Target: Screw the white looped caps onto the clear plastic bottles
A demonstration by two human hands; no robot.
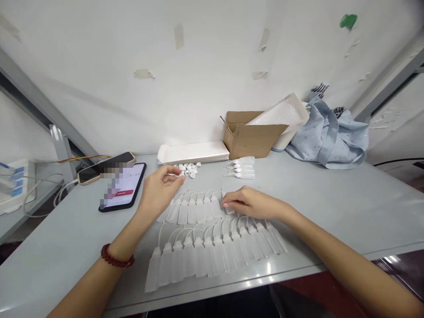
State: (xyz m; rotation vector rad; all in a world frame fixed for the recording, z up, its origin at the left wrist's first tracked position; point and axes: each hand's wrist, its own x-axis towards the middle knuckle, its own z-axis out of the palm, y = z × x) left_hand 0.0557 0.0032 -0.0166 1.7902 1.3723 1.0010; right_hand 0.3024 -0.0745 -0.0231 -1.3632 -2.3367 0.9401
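A small pile of white caps [190, 169] lies on the grey table, and my left hand [163, 185] reaches its near left side. Thumb and fingertips are pinched together there, with a white cap between them. My right hand [243, 202] is curled over the right end of a row of small translucent plastic bottles [192, 210]. Its fingers close on one bottle [228, 210], which they partly hide. Closer to me lies a longer row of such bottles [208, 256], side by side, with thin white cords or tubes at their tops.
Several more bottles [244, 168] lie behind my right hand. At the back are a flat stack of white envelopes [195, 152], a cardboard box [253, 139] and a light blue bag [331, 137]. Two phones [126, 190] lie at the left, one on a cable.
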